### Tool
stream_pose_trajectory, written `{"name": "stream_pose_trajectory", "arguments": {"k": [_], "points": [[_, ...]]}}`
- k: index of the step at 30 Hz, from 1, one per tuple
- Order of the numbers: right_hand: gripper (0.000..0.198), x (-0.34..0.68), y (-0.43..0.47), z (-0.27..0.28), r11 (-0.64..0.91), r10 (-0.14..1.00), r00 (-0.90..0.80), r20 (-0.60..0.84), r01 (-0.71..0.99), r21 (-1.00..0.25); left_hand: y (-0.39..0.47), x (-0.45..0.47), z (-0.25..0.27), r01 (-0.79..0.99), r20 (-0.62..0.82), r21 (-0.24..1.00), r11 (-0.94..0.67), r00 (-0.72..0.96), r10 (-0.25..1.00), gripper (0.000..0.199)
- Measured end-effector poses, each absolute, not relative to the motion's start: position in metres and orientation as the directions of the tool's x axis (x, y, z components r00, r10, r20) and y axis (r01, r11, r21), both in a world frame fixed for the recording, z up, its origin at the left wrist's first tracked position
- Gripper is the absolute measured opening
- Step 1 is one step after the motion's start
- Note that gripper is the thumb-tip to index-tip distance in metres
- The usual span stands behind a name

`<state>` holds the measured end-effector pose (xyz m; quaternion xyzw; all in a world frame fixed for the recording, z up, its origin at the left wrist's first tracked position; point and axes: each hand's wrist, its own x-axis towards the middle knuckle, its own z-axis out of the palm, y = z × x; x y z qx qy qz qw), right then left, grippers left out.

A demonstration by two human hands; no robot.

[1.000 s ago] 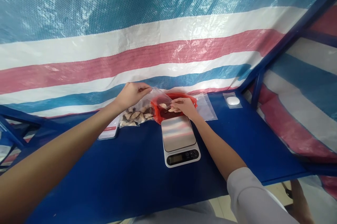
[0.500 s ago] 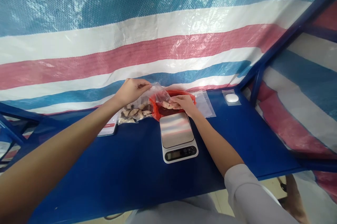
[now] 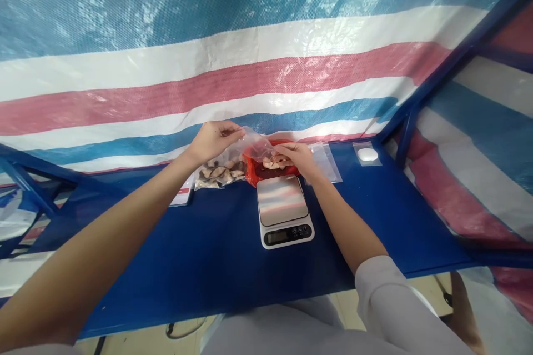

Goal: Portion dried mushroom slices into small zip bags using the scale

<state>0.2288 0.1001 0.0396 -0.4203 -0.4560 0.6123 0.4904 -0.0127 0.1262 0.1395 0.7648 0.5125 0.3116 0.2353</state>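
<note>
Both my hands are at a clear plastic bag (image 3: 260, 146) raised over a red plastic bag (image 3: 252, 169). My left hand (image 3: 220, 137) pinches one upper edge of the clear bag. On its other side my right hand (image 3: 293, 156) grips the edge, fingers closed. Pale brown dried slices (image 3: 273, 163) show beside the right fingers; whether they are inside the clear bag or behind it, I cannot tell. Just in front of the red bag stands a white kitchen scale (image 3: 283, 208) with a bare metal plate. Left of it lies a clear bag of dried slices (image 3: 220, 171).
A phone (image 3: 182, 196) lies partly under the filled bag on the blue table (image 3: 208, 255). Flat clear bags (image 3: 327, 163) lie right of the red bag. Farther right is a white oval object (image 3: 367, 155) on a small clear bag. Striped sheeting (image 3: 250, 77) rises behind.
The view has shifted slightly, so the table things sit a little farther right. Both hands keep their hold on the clear bag, with little movement relative to the red bag.
</note>
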Motion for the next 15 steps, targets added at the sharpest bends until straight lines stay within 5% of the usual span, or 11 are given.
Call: {"name": "stream_pose_trajectory", "arguments": {"k": [6,10,15], "points": [[0.037,0.238,0.094,0.049,-0.062,0.997,-0.070,-0.042,-0.306,-0.950,0.108,-0.012,0.125,0.437,0.329,0.845,-0.309,0.032,0.944,0.027],[0.042,0.239,0.084,0.049,-0.027,0.999,-0.052,-0.012,-0.285,-0.958,0.088,0.000,0.106,0.141,0.249,0.963,-0.230,-0.132,0.960,0.033],[0.041,0.241,0.071,0.043,0.087,0.996,-0.013,0.090,-0.137,-0.987,0.067,0.018,0.083,-0.171,0.106,0.977,-0.128,-0.131,0.986,0.038]]}}
